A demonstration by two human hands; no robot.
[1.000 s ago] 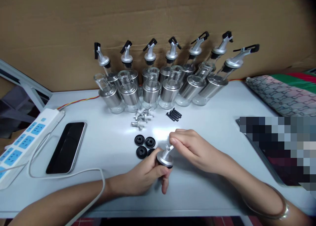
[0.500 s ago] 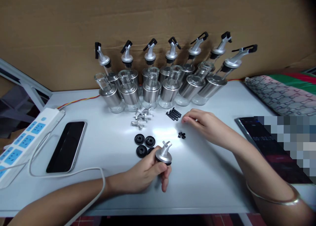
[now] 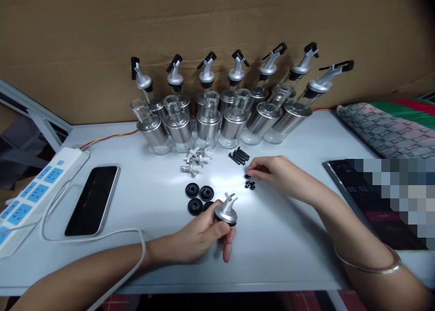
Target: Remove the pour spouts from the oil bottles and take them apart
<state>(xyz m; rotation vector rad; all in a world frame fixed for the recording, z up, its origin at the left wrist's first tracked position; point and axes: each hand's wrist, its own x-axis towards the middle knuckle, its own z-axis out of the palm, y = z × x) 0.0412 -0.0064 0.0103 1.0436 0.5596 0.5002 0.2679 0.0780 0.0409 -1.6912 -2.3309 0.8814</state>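
Note:
My left hand [image 3: 207, 236] is closed around a silver pourer spout [image 3: 227, 211] with a black base, its nozzle pointing up. Over the table, my right hand [image 3: 272, 169] is closed in a pinch, with a small black cap [image 3: 248, 176] at its fingertips. Just below those fingers lies a cluster of small black caps [image 3: 250, 185]. Several black levers [image 3: 239, 155] rest side by side behind them. Black round stoppers [image 3: 192, 190] sit left of the spout, one partly hidden by my left hand. Farther back is a heap of silver-grey spout inserts [image 3: 192, 169].
A front row of open glass bottles [image 3: 208, 125] with metal sleeves stands before others fitted with pourers [image 3: 175, 73]. A phone [image 3: 92, 201], white cable [image 3: 98, 237] and power strip [image 3: 30, 198] lie left. A dark-screened device [image 3: 360, 202] lies right, near patterned fabric [image 3: 394, 132].
My right hand has moved down and slightly left to the small black caps, and its fingers now pinch one. My left hand keeps its hold on the pourer spout.

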